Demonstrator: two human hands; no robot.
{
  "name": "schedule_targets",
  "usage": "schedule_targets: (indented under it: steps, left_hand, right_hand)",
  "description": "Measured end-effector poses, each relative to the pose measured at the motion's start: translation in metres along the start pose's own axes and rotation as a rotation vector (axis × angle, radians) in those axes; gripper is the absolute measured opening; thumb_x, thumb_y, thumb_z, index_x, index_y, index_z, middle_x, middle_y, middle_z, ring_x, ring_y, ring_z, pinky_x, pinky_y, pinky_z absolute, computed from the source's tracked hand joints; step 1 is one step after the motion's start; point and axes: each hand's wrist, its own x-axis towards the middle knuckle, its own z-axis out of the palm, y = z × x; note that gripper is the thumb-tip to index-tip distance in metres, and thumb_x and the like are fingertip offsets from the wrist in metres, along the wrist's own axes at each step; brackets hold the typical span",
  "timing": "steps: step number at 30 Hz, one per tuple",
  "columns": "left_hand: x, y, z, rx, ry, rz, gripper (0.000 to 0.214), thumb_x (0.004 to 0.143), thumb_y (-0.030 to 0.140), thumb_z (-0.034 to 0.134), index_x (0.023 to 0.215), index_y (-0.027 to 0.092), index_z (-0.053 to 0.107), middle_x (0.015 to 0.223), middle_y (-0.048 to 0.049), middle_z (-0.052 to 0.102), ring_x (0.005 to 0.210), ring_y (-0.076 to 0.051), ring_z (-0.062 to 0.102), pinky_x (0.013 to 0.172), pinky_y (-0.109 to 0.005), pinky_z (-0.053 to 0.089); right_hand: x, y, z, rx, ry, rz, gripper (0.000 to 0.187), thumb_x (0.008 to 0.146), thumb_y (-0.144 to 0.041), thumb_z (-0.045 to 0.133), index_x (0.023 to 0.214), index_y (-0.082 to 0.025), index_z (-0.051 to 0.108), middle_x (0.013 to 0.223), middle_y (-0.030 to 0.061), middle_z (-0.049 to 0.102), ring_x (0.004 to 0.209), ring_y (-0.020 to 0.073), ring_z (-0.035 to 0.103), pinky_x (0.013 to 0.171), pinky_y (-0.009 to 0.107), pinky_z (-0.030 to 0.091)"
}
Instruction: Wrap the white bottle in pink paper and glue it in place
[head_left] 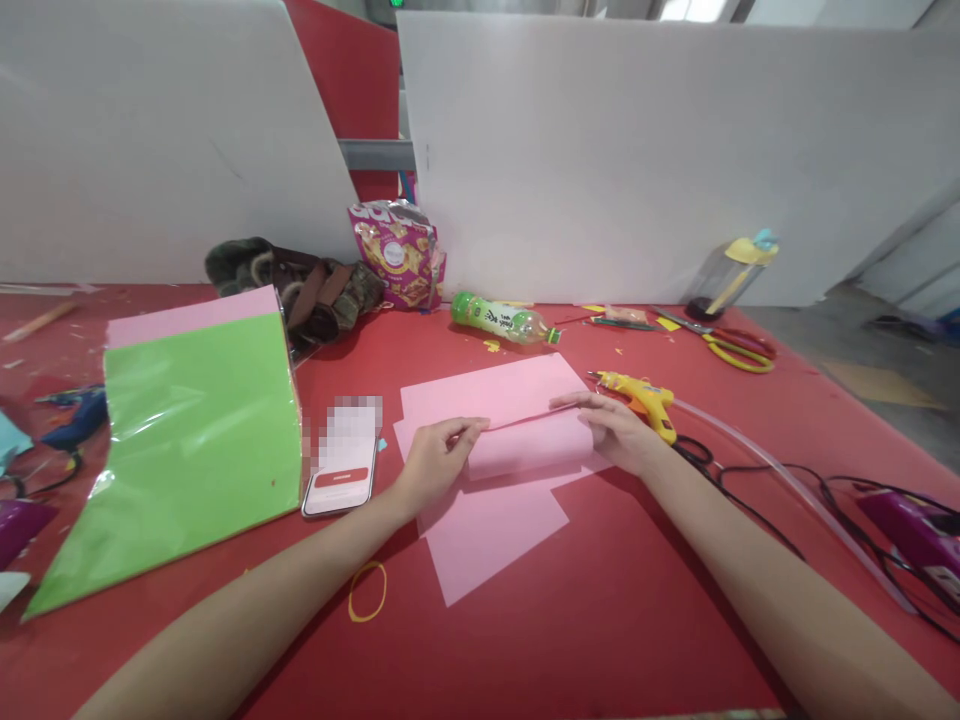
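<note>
One blue corded tool [84, 420] at far left, then a green sheet [202, 440] in glossy clear plastic, pink showing along its top edge. Next, a camouflage-patterned bundle [334, 300] with brown straps; nearer, a smartphone [341, 480] lying flat, screen lit, and a yellow loop [365, 619]. Behind, a purple snack bag [401, 255] upright. With left hand [439, 460], pinches the left end of a curled pink sheet [532, 450] between thumb and fingertips. Under that curl, flat pink sheets [495, 545] overlapping on the red table [600, 640]; beyond, a green-capped drink bottle [502, 320] on its side. With right hand [622, 432], grasps the curl's right end, thumb hard to make out. Just beside, a yellow glue gun [658, 405]; farther right, scissors [705, 332], a yellow-lidded tumbler [739, 280] and a purple device [904, 530].
</note>
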Motion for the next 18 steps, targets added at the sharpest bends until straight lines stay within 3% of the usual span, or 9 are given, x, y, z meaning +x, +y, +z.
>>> schedule_targets:
  steps: [3,6,11,14,18]
  left_hand:
    - [-0.0003,0.0010,-0.0004,-0.008,-0.008,-0.001,0.028,0.081,0.034,0.045,0.092,0.017,0.064,0.103,-0.0048,0.065,0.101,-0.019,0.056,0.089,-0.034,0.043]
    - [0.0001,-0.0002,-0.0011,-0.002,-0.022,0.011,0.029,0.081,0.034,0.045,0.093,0.015,0.064,0.103,-0.0061,0.064,0.100,-0.019,0.056,0.088,-0.033,0.043]
    - [0.0000,-0.0032,-0.0007,-0.002,-0.023,0.049,0.027,0.080,0.032,0.045,0.090,0.015,0.064,0.102,-0.0060,0.065,0.097,-0.018,0.058,0.086,-0.033,0.045]
    - [-0.0010,-0.0031,0.0001,0.000,-0.031,0.004,0.028,0.076,0.035,0.049,0.091,0.015,0.061,0.105,-0.0072,0.063,0.069,-0.014,0.062,0.065,-0.029,0.052]
    - [-0.0015,-0.0017,-0.0012,0.007,-0.053,-0.040,0.029,0.071,0.035,0.054,0.091,0.014,0.059,0.113,-0.0096,0.057,0.042,-0.004,0.047,0.042,-0.022,0.047]
  right_hand:
    - [-0.0009,-0.0013,-0.0005,0.133,-0.134,0.156,0.019,0.058,-0.028,0.064,0.075,-0.021,0.067,0.094,0.0046,0.066,0.077,0.0192,0.059,0.067,0.032,0.043]
    - [0.0002,0.0006,-0.0005,0.247,-0.166,0.237,0.016,0.057,-0.025,0.065,0.073,-0.021,0.066,0.103,0.0034,0.063,0.093,0.0202,0.055,0.074,0.031,0.040]
    - [0.0017,0.0024,0.0000,0.289,-0.173,0.264,0.011,0.056,-0.024,0.066,0.067,-0.021,0.067,0.101,0.0015,0.064,0.092,0.0187,0.055,0.073,0.028,0.040]
    - [0.0017,0.0022,-0.0001,0.305,-0.177,0.267,0.011,0.057,-0.025,0.067,0.068,-0.021,0.067,0.097,0.0014,0.065,0.085,0.0166,0.056,0.072,0.027,0.040]
    - [0.0013,0.0013,-0.0007,0.311,-0.186,0.264,0.012,0.057,-0.025,0.068,0.068,-0.020,0.067,0.091,0.0019,0.066,0.081,0.0153,0.057,0.072,0.027,0.040]
